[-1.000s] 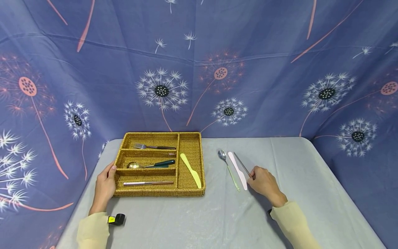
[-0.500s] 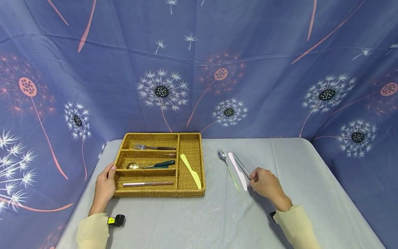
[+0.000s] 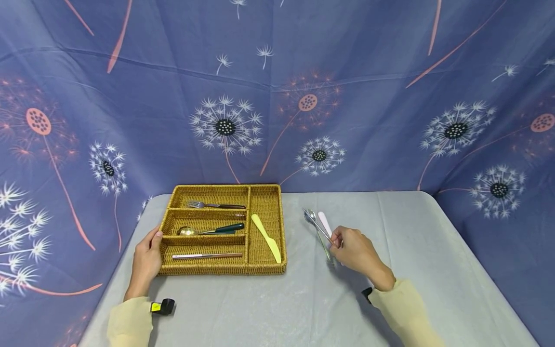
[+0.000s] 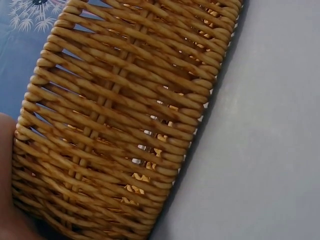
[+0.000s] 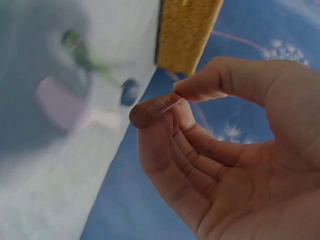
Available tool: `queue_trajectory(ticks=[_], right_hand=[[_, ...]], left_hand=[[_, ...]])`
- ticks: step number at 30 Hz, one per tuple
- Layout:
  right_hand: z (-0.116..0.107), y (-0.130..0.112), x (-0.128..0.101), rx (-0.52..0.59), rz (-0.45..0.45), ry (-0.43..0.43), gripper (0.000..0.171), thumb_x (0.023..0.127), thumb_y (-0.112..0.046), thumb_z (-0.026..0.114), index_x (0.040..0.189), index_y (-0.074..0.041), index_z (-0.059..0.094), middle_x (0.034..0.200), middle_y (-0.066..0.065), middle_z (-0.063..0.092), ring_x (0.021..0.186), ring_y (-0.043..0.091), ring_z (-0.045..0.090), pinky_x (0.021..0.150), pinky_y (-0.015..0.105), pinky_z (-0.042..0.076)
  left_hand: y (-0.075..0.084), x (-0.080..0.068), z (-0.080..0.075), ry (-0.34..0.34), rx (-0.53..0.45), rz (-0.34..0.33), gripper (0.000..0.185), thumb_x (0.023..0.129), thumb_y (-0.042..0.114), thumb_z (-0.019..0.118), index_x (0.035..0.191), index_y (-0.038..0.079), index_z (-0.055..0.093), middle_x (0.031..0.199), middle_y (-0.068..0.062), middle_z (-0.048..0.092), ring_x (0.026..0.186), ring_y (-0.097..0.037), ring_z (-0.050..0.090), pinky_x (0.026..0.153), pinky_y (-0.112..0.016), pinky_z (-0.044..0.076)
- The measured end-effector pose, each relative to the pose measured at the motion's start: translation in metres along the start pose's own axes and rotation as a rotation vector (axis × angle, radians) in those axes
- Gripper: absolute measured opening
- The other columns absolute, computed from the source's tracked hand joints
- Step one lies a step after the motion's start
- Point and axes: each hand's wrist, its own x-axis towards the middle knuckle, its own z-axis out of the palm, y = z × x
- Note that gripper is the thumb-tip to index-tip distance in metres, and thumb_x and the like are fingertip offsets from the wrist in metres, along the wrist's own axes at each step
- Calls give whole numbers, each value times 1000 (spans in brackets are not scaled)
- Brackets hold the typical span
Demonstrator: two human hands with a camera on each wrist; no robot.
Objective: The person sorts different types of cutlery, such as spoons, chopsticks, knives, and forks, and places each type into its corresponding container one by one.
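In the head view my left hand (image 3: 146, 258) holds the left side of a woven wicker cutlery tray (image 3: 265, 197), its thumb at the rim; most of its fingers are hidden. My right hand (image 3: 359, 251) pinches slim metal chopsticks (image 3: 323, 230) by their brown end. In the right wrist view, that brown end (image 5: 152, 110) sits between thumb and fingers. The chopsticks slant over a spoon (image 3: 310, 218) with a pale green handle. Close beside it lies a pink knife (image 3: 324, 221), partly covered by the right hand.
Inside the tray lie a fork (image 3: 217, 206), a gold spoon (image 3: 187, 232) with a dark green handle, silver-and-brown chopsticks (image 3: 207, 256) and a yellow knife (image 3: 265, 237), the knife in the tall right compartment. A grey cloth (image 3: 243, 308) covers the table; a patterned blue curtain (image 3: 368, 120) hangs behind.
My right hand has lifted the chopsticks and moved them left, from beside the pink knife to over the spoon. The left hand and tray stay in place.
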Motion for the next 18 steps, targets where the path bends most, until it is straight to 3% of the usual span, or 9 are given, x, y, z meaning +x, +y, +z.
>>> queue_trajectory(ticks=[18], right_hand=[[21,-77,35,-45,-217,-131,12,92,-2,72,96,-14,70,79,-10,62,63,7,52,59,31,46]], left_hand=[[-1,0,-1,-9,2,-2,60,119,40,30,166,3,38,168,-29,34,156,-54,26,127,-67,22]])
